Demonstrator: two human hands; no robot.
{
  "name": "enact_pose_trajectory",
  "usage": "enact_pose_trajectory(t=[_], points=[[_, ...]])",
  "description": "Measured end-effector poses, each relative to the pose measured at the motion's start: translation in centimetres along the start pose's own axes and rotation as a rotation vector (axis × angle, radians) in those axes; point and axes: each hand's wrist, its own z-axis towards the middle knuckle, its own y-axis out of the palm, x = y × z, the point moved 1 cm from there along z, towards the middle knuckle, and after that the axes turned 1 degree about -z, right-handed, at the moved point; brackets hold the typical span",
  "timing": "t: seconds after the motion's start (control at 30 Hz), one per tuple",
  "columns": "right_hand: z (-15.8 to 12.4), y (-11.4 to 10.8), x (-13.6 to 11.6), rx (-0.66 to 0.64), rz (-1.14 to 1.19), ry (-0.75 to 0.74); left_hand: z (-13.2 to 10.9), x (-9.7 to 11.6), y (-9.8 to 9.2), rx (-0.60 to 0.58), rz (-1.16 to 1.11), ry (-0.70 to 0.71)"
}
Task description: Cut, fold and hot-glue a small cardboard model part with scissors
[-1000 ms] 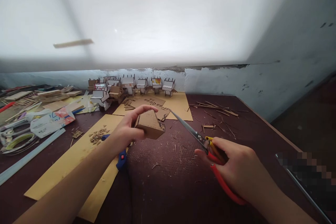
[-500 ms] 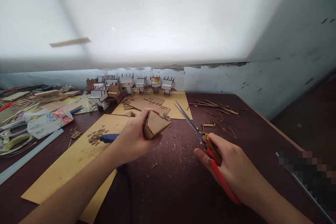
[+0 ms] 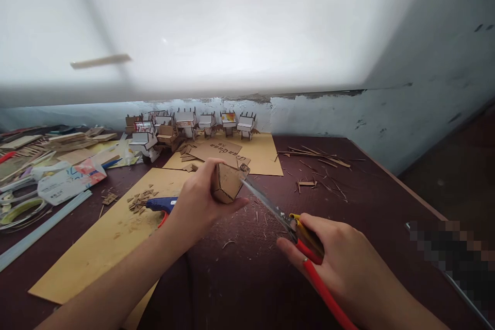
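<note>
My left hand (image 3: 201,201) is closed around a small brown cardboard box (image 3: 227,185), held above the table with its far right corner turned away from me. A small loose-looking cardboard bit sticks up at that corner. In my right hand (image 3: 336,252) is a pair of scissors (image 3: 273,207) with red and yellow handles. Their blades point up and left, and the tips reach the box's right edge; whether they touch or cut it I cannot tell. Behind my left wrist a blue glue gun (image 3: 160,203) lies on yellow card, beside small cardboard scraps (image 3: 139,200).
Several small cardboard models (image 3: 185,122) line the wall. Lettered brown cardboard (image 3: 216,150) lies on a yellow sheet (image 3: 266,157). Thin strips (image 3: 317,155) are scattered at the right. Tape rolls (image 3: 25,212), glue sticks (image 3: 46,229) and cardboard pieces crowd the left.
The scissors in my right hand have moved left and down, bringing their tips from beside the box to its right edge. My left hand has turned the box slightly.
</note>
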Motion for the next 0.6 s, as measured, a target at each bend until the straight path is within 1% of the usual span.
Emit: enact_pose_trajectory(t=[0.13,0.23,0.3,0.4,0.47,0.5,0.6], points=[[-0.3,0.4,-0.5,0.103,-0.080,-0.043,-0.1,0.1,0.0,0.040,0.010,-0.037],[-0.3,0.5,-0.3,0.146,-0.114,-0.056,-0.3,0.5,-0.2,0.017,-0.069,-0.061],[-0.3,0.5,-0.2,0.161,-0.124,-0.056,-0.5,0.9,-0.3,-0.045,-0.224,-0.082],[-0.2,0.2,-0.1,0.163,-0.133,-0.035,-0.8,1.3,-0.3,-0.188,-0.533,-0.110],[-0.2,0.2,-0.1,0.154,-0.135,-0.014,-0.8,1.3,-0.2,-0.243,-0.716,-0.141],[-0.2,0.2,-0.1,0.151,-0.135,-0.006,-0.7,1.2,0.0,-0.245,-0.793,-0.170],[-0.2,0.3,-0.2,0.144,-0.123,0.005,-0.4,0.7,0.4,-0.190,-0.942,-0.285]])
